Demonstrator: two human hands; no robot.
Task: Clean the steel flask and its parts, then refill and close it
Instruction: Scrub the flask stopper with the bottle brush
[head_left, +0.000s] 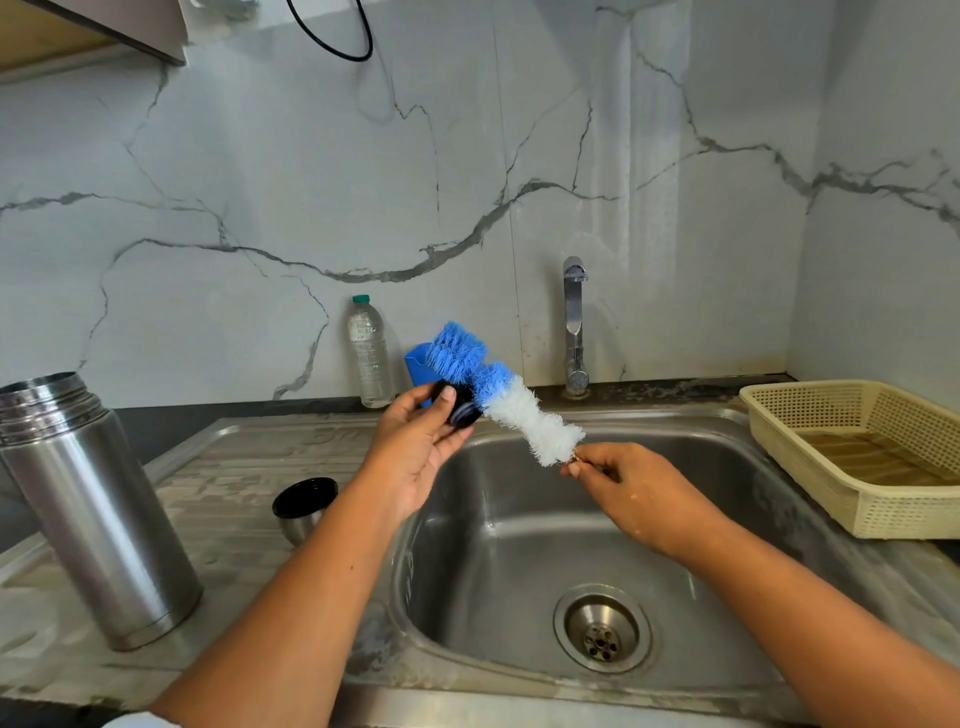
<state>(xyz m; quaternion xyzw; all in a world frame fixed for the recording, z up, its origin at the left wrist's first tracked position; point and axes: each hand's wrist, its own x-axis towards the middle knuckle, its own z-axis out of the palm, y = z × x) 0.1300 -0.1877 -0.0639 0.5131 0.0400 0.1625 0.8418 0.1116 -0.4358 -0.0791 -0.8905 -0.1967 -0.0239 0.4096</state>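
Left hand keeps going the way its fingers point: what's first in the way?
The brush: its blue bristles lie against the black stopper that the left hand holds. Behind stands a blue cup; depth unclear.

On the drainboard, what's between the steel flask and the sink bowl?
Head view: one steel cup with a black inside, tilted on the drainboard, apart from the steel flask; the left forearm hides the strip nearest the sink bowl.

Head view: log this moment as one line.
left hand: holds black stopper | right hand: pinches bottle brush handle | bristles at stopper | steel flask: open, upright, untouched
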